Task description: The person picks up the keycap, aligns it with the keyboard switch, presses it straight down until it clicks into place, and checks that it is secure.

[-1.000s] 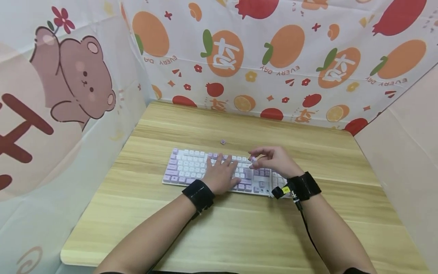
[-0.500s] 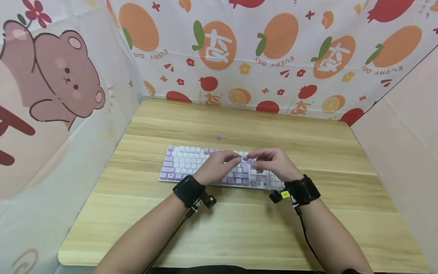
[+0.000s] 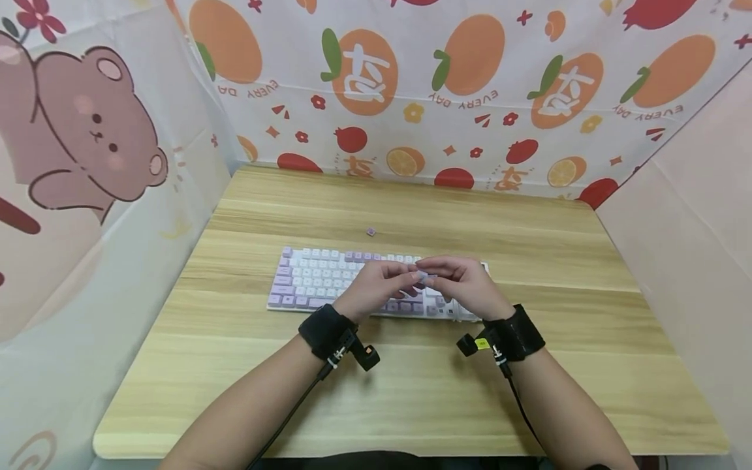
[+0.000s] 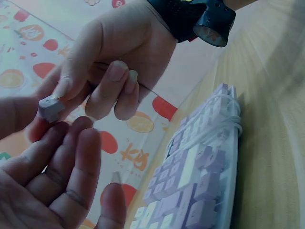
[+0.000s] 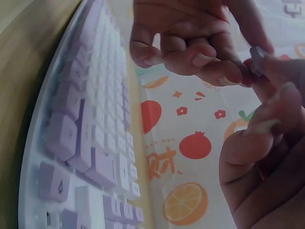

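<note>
Above the keyboard [image 3: 376, 284], from the head camera, I see both hands meet: right hand [image 3: 464, 287] pinching a small lilac keycap [image 3: 424, 277], left hand [image 3: 376, 290] loosely curled beside it. Left wrist view: keycap [image 4: 50, 107] sits between right fingertips, left palm open beneath. Right wrist view: keycap [image 5: 258, 60] gripped. I'd judge it best to keep the pinch firm and turn it stem-down over the keyboard.

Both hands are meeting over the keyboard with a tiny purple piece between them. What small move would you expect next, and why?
Probably the left hand takes the keycap fully from the right hand. In the left wrist view the right hand's fingertips pinch the cap just above the left hand's raised fingers, and both hands hover above the keyboard. Another loose keycap already lies on the table behind it.
</note>
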`<state>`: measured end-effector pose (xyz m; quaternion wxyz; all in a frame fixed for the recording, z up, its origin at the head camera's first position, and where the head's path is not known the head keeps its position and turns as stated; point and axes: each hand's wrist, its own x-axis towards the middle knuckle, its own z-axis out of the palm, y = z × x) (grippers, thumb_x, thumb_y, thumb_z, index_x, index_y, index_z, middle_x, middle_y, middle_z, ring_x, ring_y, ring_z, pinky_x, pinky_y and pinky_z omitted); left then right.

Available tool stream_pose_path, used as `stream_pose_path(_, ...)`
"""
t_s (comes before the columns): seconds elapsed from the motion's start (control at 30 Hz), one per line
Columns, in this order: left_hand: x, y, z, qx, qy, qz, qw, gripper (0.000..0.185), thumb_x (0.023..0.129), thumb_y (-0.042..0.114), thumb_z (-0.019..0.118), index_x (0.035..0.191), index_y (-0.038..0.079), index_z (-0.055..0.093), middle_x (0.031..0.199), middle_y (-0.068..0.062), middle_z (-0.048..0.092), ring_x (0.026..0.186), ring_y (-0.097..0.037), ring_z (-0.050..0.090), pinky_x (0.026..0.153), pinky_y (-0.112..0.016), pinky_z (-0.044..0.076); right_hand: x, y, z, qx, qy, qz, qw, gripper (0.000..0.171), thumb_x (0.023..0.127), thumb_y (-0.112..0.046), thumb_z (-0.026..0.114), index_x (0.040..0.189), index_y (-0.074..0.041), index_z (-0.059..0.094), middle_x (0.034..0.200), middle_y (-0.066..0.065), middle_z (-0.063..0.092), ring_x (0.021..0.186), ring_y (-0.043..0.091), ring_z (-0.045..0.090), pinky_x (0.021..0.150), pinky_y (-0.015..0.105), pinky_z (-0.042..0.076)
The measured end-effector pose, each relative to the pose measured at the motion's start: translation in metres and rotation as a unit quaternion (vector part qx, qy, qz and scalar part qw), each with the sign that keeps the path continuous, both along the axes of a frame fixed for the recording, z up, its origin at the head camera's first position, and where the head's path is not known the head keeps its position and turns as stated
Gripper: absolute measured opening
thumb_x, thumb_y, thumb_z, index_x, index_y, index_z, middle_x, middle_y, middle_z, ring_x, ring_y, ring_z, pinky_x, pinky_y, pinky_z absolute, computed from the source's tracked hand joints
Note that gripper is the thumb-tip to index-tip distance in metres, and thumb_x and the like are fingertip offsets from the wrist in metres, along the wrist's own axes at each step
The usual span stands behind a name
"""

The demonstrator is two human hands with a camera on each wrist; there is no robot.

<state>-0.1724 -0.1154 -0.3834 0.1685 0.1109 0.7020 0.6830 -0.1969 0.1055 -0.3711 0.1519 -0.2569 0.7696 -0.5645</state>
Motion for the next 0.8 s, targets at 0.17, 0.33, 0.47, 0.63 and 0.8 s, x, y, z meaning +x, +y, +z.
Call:
stream_pose_path(0.17, -0.001, 0.006, -0.007, -0.012, 0.028, 0.024, 0.9992, 0.026, 0.094, 0.026, 0.067, 0.097, 0.002, 0.075, 0.094, -0.010, 0.075, 0.083, -0.021, 0.069, 0.082, -0.052, 0.055, 0.005, 0.001, -0.007, 0.018, 0.065, 0.004, 0.998, 0.030, 0.097, -0.014, 0.063, 0.126, -0.014, 0.066, 0.122, 0.004, 0.069, 0.088, 0.021, 0.068, 0.071, 0.034, 0.057)
stream_pose_path(0.33, -0.003, 0.013, -0.014, -0.048, 0.051, 0.036, 0.9969, 0.024, 0.094, 0.029, 0.065, 0.097, 0.008, 0.078, 0.091, -0.011, 0.075, 0.079, -0.020, 0.069, 0.070, -0.045, 0.054, 0.010, 0.005, -0.013, 0.067, 0.161, -0.026, 0.984, 0.028, 0.095, -0.017, 0.065, 0.124, -0.020, 0.069, 0.122, -0.002, 0.069, 0.092, 0.010, 0.066, 0.072, 0.027, 0.055)
stream_pose_path(0.47, -0.003, 0.018, -0.017, -0.053, 0.045, 0.038, 0.9969, 0.026, 0.094, 0.032, 0.066, 0.099, 0.009, 0.078, 0.093, -0.014, 0.075, 0.079, -0.020, 0.069, 0.069, -0.043, 0.054, 0.013, 0.008, -0.015, 0.091, 0.272, -0.048, 0.957, 0.027, 0.088, -0.011, 0.073, 0.115, -0.014, 0.072, 0.111, 0.002, 0.072, 0.080, 0.010, 0.064, 0.066, 0.028, 0.054)
stream_pose_path(0.63, -0.002, 0.021, -0.019, -0.063, 0.052, 0.028, 0.9962, 0.027, 0.093, 0.034, 0.067, 0.096, 0.009, 0.078, 0.092, -0.014, 0.075, 0.078, -0.020, 0.068, 0.074, -0.043, 0.055, 0.015, 0.011, -0.019, 0.119, 0.369, -0.058, 0.920, 0.024, 0.081, -0.013, 0.080, 0.104, -0.011, 0.074, 0.096, 0.001, 0.073, 0.076, 0.013, 0.063, 0.064, 0.029, 0.053)
stream_pose_path(0.8, -0.003, 0.023, -0.020, -0.085, 0.075, 0.010, 0.9935, 0.025, 0.093, 0.034, 0.068, 0.093, 0.012, 0.079, 0.089, -0.014, 0.074, 0.077, -0.019, 0.066, 0.067, -0.030, 0.051, 0.016, 0.014, -0.020, 0.133, 0.402, -0.054, 0.904, 0.018, 0.082, -0.015, 0.080, 0.099, -0.010, 0.075, 0.092, 0.001, 0.074, 0.077, 0.018, 0.066, 0.069, 0.028, 0.054)
